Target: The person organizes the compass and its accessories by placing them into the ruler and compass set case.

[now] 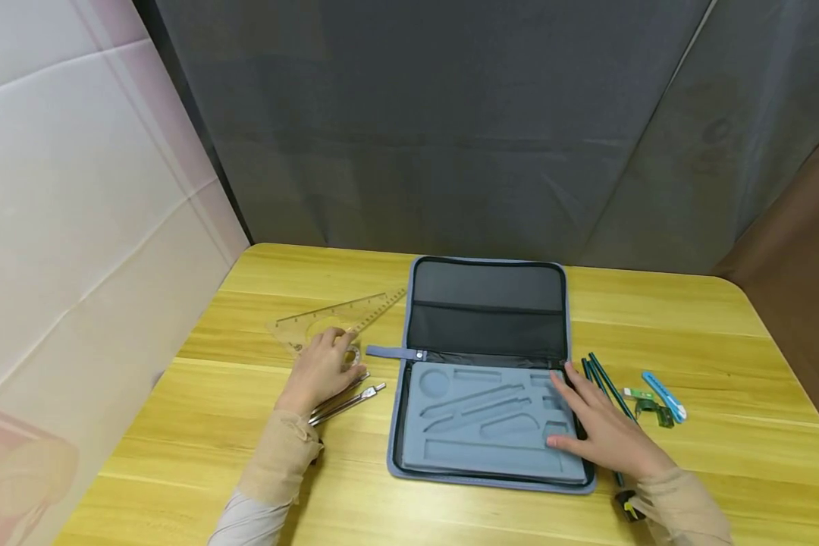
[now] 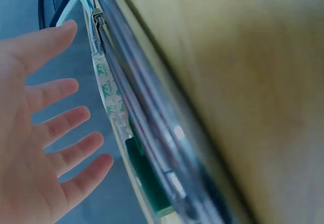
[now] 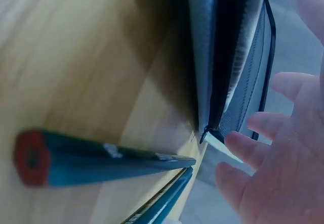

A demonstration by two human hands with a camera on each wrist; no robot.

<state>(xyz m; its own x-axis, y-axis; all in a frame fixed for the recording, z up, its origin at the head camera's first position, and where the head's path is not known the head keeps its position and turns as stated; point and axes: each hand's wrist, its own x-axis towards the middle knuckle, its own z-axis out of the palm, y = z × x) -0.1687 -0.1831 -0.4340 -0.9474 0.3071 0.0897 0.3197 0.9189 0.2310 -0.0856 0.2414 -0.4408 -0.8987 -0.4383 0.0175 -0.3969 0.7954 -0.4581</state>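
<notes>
An open zip case (image 1: 397,425) lies in the middle of the table, its grey-blue foam insert (image 1: 444,451) full of shaped recesses. My right hand (image 1: 607,428) is spread at the insert's right side, fingers extended over the edge; contact is unclear. Left of the case, my left hand (image 1: 321,368) is over a clear set square (image 1: 355,309), fingers loosely extended, holding nothing visible. Beside its thumb lies a metal compass (image 1: 355,400), partly hidden by the hand, and a small ring-shaped thing (image 1: 353,355). In the right wrist view, dark green pencils (image 3: 116,161) lie beside the case.
Right of the pencils are a blue utility knife (image 1: 663,396), a small green and white item (image 1: 638,393) and dark green translucent pieces (image 1: 655,411). A black and yellow object (image 1: 629,506) sits by the right wrist. A blue strap (image 1: 390,352) sticks out leftward from the case.
</notes>
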